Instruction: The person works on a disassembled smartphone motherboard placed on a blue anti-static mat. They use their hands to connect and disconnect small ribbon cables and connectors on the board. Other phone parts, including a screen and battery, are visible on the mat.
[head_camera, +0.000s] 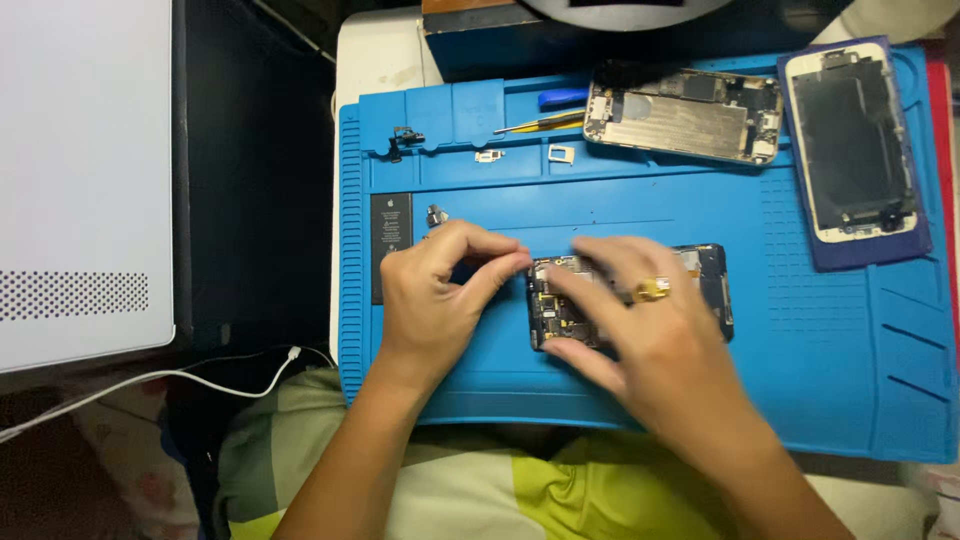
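An opened black phone body (712, 275) with its circuit parts bare lies on the blue work mat (820, 330). My right hand (640, 325), with a gold ring on one finger, rests across it and covers most of it. My left hand (440, 295) pinches its thumb and forefinger together at the phone's left edge; whether something small sits between them I cannot make out. A black battery (390, 245) lies just left of my left hand.
A second opened phone frame (685, 115) and a detached screen (850, 140) lie at the mat's back right. A screwdriver with a blue grip (545, 110), small brackets (490, 156) and a tiny cable part (405, 140) sit along the back trays. A white box (80, 170) stands left.
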